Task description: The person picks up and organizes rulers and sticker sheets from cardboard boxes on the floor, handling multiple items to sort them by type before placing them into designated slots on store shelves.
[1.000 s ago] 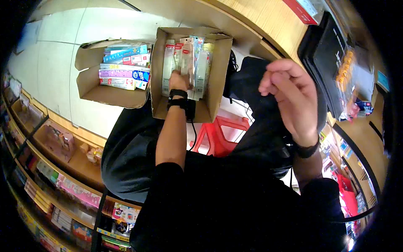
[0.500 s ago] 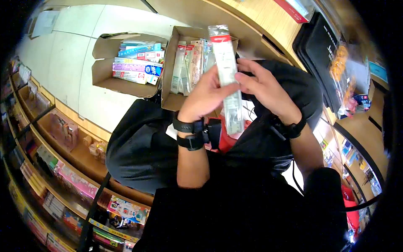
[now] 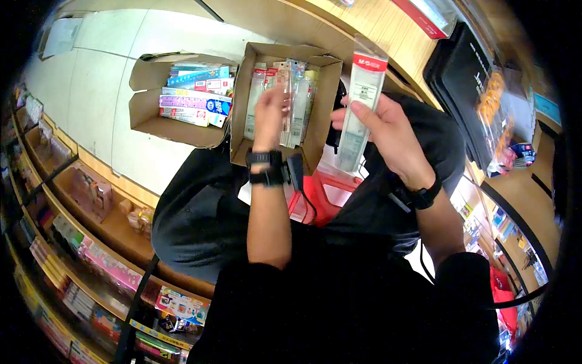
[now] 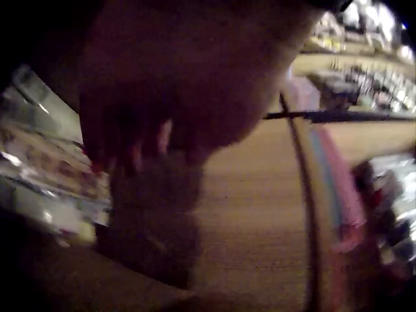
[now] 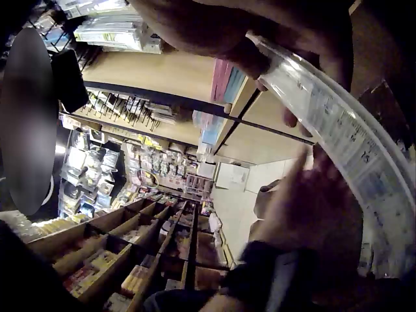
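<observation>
My right hand (image 3: 397, 136) pinches a packaged clear ruler (image 3: 365, 91) with a red M&G header between thumb and fingers, held upright to the right of the box. The ruler's printed scale (image 5: 354, 133) shows through its clear sleeve in the right wrist view. Over the near left part of an open cardboard box (image 3: 324, 112) is my left hand (image 3: 270, 118), slightly blurred, its fingers loosely bent with nothing seen in them. Several packaged rulers (image 3: 298, 100) lie lengthwise inside that box, partly behind the hand. The left wrist view is dark and blurred.
A second cardboard box (image 3: 145, 112) with colourful ruler packs (image 3: 194, 97) stands to the left on the tiled floor. A red plastic stool (image 3: 321, 197) is between the legs. Shelves of goods (image 3: 91, 212) line the left; a wooden counter edge (image 3: 406, 48) and black folders (image 3: 461, 91) are at the right.
A second ago the left hand was in the box. Half a second ago both hands held the ruler pack; now only the right hand holds it, and the left has moved back over the box.
</observation>
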Tool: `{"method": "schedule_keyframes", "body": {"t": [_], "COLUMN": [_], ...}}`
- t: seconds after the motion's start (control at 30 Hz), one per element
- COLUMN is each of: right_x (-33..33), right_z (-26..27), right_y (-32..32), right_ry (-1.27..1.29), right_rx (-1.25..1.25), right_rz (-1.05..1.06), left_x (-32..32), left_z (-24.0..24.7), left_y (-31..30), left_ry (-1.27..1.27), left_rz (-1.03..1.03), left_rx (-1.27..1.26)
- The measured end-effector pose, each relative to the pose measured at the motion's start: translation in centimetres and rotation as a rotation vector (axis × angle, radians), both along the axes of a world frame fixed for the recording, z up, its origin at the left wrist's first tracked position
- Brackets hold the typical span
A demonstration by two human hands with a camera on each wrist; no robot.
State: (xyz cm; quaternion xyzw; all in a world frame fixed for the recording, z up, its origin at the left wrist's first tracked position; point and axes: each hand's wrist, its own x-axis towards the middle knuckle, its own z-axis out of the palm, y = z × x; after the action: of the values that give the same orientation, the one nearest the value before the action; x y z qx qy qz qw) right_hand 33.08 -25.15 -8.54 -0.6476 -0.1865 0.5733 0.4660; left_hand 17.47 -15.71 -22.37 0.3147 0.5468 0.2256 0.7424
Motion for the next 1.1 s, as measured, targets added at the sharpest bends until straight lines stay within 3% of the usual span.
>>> {"method": "schedule_keyframes", "body": {"t": [0.03, 0.07, 0.1, 0.17, 0.2, 0.27, 0.4, 0.47, 0.6, 0.67, 0.7, 0.77, 0.83, 0.97, 1.03, 1.07, 1.1], "right_x": [0.0, 0.2, 0.4, 0.5, 0.2, 0.5, 0.4, 0.4, 0.4, 0.5, 0.4, 0.3, 0.2, -0.2, -0.6, -0.3, -0.1], "right_z": [0.2, -0.2, -0.3, -0.2, 0.1, 0.0, 0.9, 0.8, 0.7, 0.0, -0.4, -1.1, -1.9, -1.2, -1.7, -1.4, -1.6], "right_y": [0.1, 0.0, 0.0, -0.1, 0.0, 0.1, 0.6, 0.7, 0.5, 0.4, 0.4, 0.6, 0.3, 0.9, 0.5, 0.2, 0.2], "right_ry": [0.072, 0.027, 0.028, -0.020, 0.016, 0.016, 0.035, 0.035, 0.055, 0.090, 0.081, 0.082, 0.068, 0.079, 0.041, 0.153, 0.074], "right_rx": [-0.038, -0.039, -0.040, -0.050, -0.066, -0.059, -0.106, -0.103, -0.090, -0.084, -0.075, -0.050, -0.095, -0.041, 0.145, 0.035, 0.034], "right_rz": [0.004, 0.081, 0.084, 0.153, 0.095, 0.089, 0.068, 0.073, 0.047, -0.008, -0.014, -0.025, -0.046, 0.011, 0.022, -0.014, -0.043], "left_x": [-1.7, -1.6, -2.7, -2.6, -2.9, -3.1, -2.6, -2.9, -4.6, -5.0, -5.1, -4.4, -3.7, -1.4, 0.7, 1.5, 2.0], "left_z": [-8.4, -8.2, -14.3, -15.2, -15.7, -16.4, -18.3, -16.1, -19.5, -17.8, -16.3, -9.0, -3.2, 4.8, 8.4, 9.4, 9.8], "left_y": [0.4, 0.5, 0.7, 0.0, 0.1, 0.4, -0.7, -0.3, 0.4, 0.9, 0.9, 1.4, 1.5, 0.0, -1.6, -2.3, -2.7], "left_ry": [0.350, 0.699, 0.972, 1.243, 1.242, 1.205, 1.265, 1.173, 1.246, 0.888, 0.881, 0.275, -0.059, -0.204, -0.130, -0.191, -0.256], "left_rz": [-0.008, -0.105, -0.341, -0.554, -0.552, -0.811, -0.624, -0.711, -0.835, -0.460, -0.461, -0.272, -0.168, -0.291, -0.403, -0.417, -0.430], "left_rx": [0.130, 0.192, 0.223, 0.344, 0.343, 0.321, 0.324, 0.390, 0.306, 0.337, 0.349, -0.114, -0.262, -0.107, 0.012, 0.026, 0.042]}}
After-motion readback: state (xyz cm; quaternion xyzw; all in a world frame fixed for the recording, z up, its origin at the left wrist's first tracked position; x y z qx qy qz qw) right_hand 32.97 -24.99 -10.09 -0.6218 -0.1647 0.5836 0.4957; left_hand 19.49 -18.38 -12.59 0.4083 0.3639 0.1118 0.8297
